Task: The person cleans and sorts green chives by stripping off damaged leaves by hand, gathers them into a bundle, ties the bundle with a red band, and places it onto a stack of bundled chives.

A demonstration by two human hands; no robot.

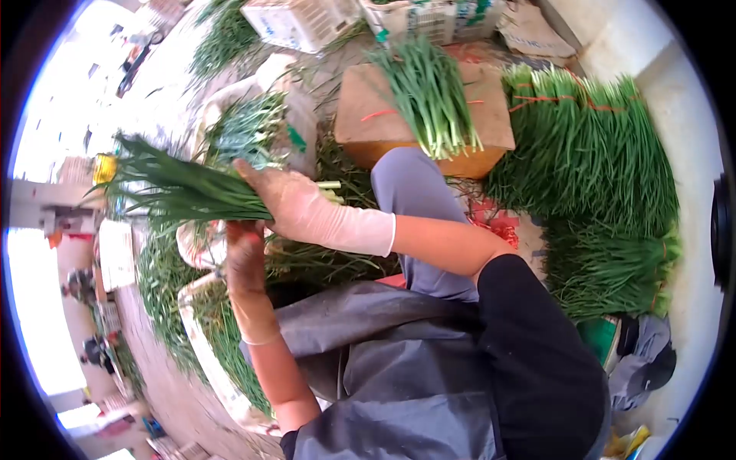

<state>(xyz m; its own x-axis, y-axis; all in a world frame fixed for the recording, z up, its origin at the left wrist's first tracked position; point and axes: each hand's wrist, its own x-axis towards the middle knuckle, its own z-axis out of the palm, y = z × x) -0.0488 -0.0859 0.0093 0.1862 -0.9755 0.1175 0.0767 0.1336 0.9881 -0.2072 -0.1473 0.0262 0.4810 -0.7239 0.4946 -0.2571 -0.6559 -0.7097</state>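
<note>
A bunch of long green leafy stalks (pixel 184 182) is held up at the left, its leaf tips to the left and its pale cut ends to the right. My right hand (pixel 290 201), in a thin whitish glove, is wrapped round the bunch near the pale ends. My left hand (pixel 245 257), also in a thin glove, grips it from below, with its fingers partly hidden by the leaves. On a brown box (pixel 356 115) lies a loose bunch of similar stalks (pixel 429 100), beside a red tie.
Tied bundles (pixel 583 153) are stacked along the right wall. White crates (pixel 303 23) stand at the top. A lined basket (pixel 299 126) of stalks is behind my hands; another container (pixel 203 337) with greens sits at the lower left. Loose stalks litter the floor.
</note>
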